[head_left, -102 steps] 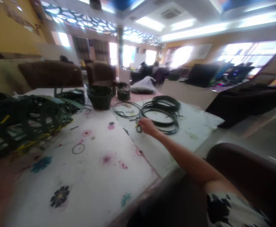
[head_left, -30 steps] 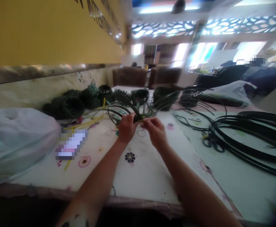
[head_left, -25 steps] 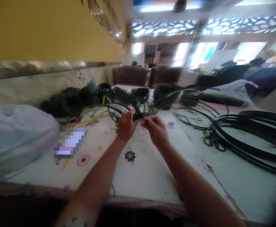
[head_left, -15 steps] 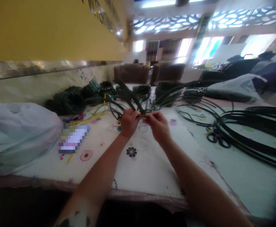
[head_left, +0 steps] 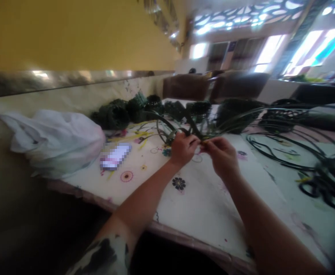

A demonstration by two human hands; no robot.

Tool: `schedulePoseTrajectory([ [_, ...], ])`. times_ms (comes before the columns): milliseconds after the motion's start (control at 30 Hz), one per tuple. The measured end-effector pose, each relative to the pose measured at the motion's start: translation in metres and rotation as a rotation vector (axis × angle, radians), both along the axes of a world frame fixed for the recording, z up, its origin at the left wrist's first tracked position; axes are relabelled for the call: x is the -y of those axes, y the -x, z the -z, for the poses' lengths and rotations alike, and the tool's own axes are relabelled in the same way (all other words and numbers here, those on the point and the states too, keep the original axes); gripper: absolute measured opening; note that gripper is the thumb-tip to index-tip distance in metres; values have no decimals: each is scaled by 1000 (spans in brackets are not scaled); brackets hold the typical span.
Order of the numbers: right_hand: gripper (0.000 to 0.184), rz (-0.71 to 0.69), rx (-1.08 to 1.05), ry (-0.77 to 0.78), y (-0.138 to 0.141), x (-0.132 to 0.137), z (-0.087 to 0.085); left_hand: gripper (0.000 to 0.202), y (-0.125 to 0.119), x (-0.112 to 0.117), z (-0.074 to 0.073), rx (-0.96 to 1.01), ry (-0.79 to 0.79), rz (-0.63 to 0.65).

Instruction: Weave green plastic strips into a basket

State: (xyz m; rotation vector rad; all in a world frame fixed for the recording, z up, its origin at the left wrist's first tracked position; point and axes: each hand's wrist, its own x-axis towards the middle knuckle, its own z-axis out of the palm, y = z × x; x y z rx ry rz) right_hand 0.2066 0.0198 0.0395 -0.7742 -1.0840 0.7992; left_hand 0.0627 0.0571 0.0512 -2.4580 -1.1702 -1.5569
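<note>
My left hand (head_left: 182, 148) and my right hand (head_left: 223, 156) meet over the table, both pinched on a bundle of dark green strips (head_left: 184, 126) that fan out and away from my fingers. A small yellow piece shows between the two hands. The strips arch over the flowered white tablecloth (head_left: 196, 198).
Several dark woven baskets (head_left: 121, 112) line the far edge by the wall. A white plastic bag (head_left: 55, 139) lies at the left, a blurred flat object (head_left: 115, 161) beside it. Coils of black strip (head_left: 322, 179) lie at the right. Brown armchairs (head_left: 186, 86) stand beyond.
My right hand left the coils at the right and joined the left on the strip bundle. Since then the view has swung, moving the hands a little right in frame; both keep their grip.
</note>
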Motion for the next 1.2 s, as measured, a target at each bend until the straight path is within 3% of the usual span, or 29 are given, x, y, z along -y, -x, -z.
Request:
schedulePoseTrajectory([
  [200,22,-6,112,-40,-2,2,-6,22,-5,3,2,42,74,-41],
  [567,14,207,393,-8,0,9,-9,16,-4,4,0,88,121,4],
  [633,5,305,537,-93,1,11,-11,16,-5,5,1,103,136,-21],
  [733,11,397,753,-249,0,13,-14,16,-5,4,1,114,156,-19],
  [1000,5,180,412,-78,-9,5,-12,5,-4,-1,1,185,160,80],
  [1200,8,180,334,-35,-6,5,-16,1,-6,1,4,245,151,80],
])
